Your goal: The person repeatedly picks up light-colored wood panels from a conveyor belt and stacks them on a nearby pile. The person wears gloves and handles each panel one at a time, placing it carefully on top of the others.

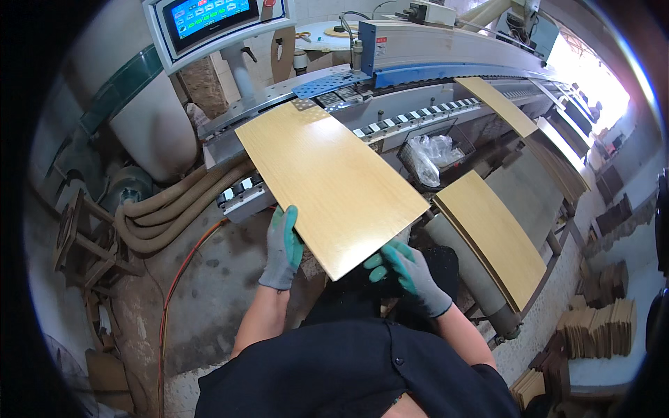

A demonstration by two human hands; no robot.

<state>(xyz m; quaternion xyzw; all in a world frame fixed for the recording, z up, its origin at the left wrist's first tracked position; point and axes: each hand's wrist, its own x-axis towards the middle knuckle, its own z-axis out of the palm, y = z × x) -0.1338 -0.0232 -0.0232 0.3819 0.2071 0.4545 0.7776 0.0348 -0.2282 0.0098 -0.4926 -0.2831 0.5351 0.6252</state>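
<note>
A rectangular wood-grain panel [334, 183] lies before me, its far end on the edge-banding machine's infeed by a blue perforated plate [330, 84]. My left hand [282, 248], in a grey glove with a green coated palm, grips the panel's left edge near the close corner. At the near edge is my right hand [413, 274], gloved alike. Its fingers are apart and partly curled; the upper ones meet or nearly meet the edge, and the lower fingertips show outside it.
A roller track [423, 114] runs beside the machine. More panels [491, 237] lie stacked on a roller stand at right. A wire basket [436, 151] holds clear plastic. The control screen [209, 21] stands upper left, above ribbed hoses [172, 219]. A red hose [180, 277] crosses the floor.
</note>
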